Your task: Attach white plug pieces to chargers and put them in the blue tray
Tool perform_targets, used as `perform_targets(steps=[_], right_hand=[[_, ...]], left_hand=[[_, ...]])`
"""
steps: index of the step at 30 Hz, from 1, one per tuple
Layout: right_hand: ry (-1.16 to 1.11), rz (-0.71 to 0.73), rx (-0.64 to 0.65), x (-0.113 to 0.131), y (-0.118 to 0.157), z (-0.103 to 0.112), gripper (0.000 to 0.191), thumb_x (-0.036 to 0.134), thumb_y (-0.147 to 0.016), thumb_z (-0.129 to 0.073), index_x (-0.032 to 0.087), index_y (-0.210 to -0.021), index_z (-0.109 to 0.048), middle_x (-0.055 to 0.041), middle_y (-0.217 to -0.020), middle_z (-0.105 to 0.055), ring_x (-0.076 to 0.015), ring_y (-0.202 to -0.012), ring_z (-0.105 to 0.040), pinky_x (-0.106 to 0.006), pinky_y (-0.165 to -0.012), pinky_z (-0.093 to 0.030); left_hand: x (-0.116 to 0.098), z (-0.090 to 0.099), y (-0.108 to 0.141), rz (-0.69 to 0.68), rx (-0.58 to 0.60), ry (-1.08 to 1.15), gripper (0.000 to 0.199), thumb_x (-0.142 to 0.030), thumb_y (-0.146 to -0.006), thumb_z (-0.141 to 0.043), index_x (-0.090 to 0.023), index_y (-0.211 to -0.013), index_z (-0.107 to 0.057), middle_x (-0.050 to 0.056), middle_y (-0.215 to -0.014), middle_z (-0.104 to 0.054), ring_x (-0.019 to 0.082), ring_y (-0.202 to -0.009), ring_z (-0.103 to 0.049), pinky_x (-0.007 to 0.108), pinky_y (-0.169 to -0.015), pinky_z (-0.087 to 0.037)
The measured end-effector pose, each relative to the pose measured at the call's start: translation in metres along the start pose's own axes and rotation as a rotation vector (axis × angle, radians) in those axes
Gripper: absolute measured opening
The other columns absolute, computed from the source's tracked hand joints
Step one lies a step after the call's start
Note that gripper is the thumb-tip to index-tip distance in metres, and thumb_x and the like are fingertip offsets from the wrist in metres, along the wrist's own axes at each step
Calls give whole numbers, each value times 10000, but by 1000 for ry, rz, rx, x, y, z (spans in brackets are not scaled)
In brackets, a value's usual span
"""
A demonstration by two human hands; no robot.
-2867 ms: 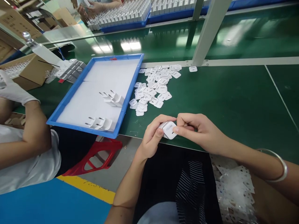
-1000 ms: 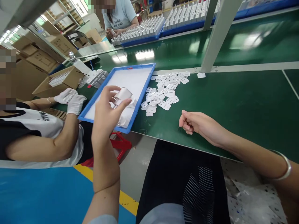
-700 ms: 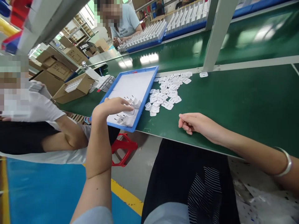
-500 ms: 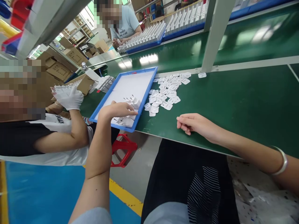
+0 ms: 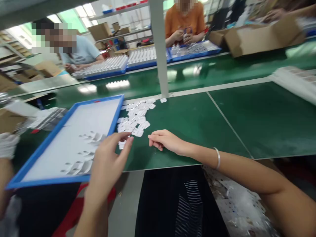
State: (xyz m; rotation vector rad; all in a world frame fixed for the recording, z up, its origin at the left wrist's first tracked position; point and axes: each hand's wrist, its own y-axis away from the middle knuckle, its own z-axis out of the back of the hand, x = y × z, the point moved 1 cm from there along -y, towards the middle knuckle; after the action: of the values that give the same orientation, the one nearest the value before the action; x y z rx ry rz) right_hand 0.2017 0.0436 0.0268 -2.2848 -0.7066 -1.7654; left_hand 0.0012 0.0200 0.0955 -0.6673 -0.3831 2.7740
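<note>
My left hand (image 5: 111,156) hangs over the right edge of a blue-rimmed tray (image 5: 118,113), thumb and fingers apart with nothing between them. White plug adapters (image 5: 80,168) with prongs lie on the tray's white bottom, left of that hand. Just beyond its fingertips, small white rounded-square pieces (image 5: 134,115) are heaped on the green bench. My right hand (image 5: 166,141) rests on the bench to the right of the heap. Its fingers are curled together, and whatever they may hold is hidden.
Along the green bench (image 5: 192,118) runs a raised pale strip with a metal post (image 5: 160,49). Co-workers sit across it by blue trays of white parts. At far left is a person's gloved hand (image 5: 8,144). A white wrapped stack (image 5: 296,82) lies at far right.
My left hand has come off the adapters in the tray and moved right, toward the white pieces, its fingers parting. My right hand stays curled. The camera view has swung right.
</note>
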Motion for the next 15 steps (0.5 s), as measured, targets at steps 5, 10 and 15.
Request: perform_targets(steps=[5,10,15], right_hand=[[-8,131,-196,7,-15,15,368,486,-857,-587,170,-668,-574,48,-565,-435,-83,-503,-392,-228,-494,-345],[141,212,-290,5,-29,24,390,505,-893,-509,178,-685,-560,47,-574,-425,-94,-503,-388,-241,-497,-362],[422,319,-453,7,-39,43,386,470,-957,-436,195,-713,-553,32,-621,-455,-119,-565,-432,-259,-581,-379]], left_hand=[[5,-96,-6,-132,-24,70,418,-444,-984,-446,-172,-1258,-606,156,-1307,-602,319,-1268,-540,480,-1096,-421],[17,-118,-9,-107,28,-104,518,-472,-989,-411,-161,-1383,-541,185,-1477,-474,382,-1439,-360,570,-1152,-339],[15,-113,-5,-126,54,-181,519,-447,-992,-387,-130,-1355,-580,201,-1463,-498,385,-1421,-394,579,-1150,-332]])
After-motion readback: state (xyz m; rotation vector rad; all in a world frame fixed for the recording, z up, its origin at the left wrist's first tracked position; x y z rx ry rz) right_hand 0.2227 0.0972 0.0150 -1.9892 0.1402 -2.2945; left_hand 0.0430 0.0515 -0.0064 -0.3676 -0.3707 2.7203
